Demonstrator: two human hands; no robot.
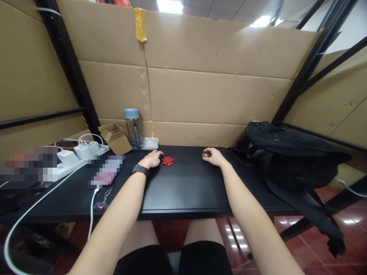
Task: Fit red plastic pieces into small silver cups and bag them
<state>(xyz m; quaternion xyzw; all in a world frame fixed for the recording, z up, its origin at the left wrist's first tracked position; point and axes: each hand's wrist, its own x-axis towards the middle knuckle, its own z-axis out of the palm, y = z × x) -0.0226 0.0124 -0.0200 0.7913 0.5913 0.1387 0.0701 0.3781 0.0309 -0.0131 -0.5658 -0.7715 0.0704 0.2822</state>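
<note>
Red pieces (168, 161) lying heaped on black table (186, 187), just beside left hand (153, 159); I'm judging them light, stiff, prone to scattering, favouring pinch across each middle. Whether left hand is gripping anything, I'm unable to tell. Right hand (215, 156) clasping small round thing (205, 155); I'm guessing hard, slippery, side-held.

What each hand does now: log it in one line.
left hand: beside pile of red pieces | right hand: holding small shiny object
</note>
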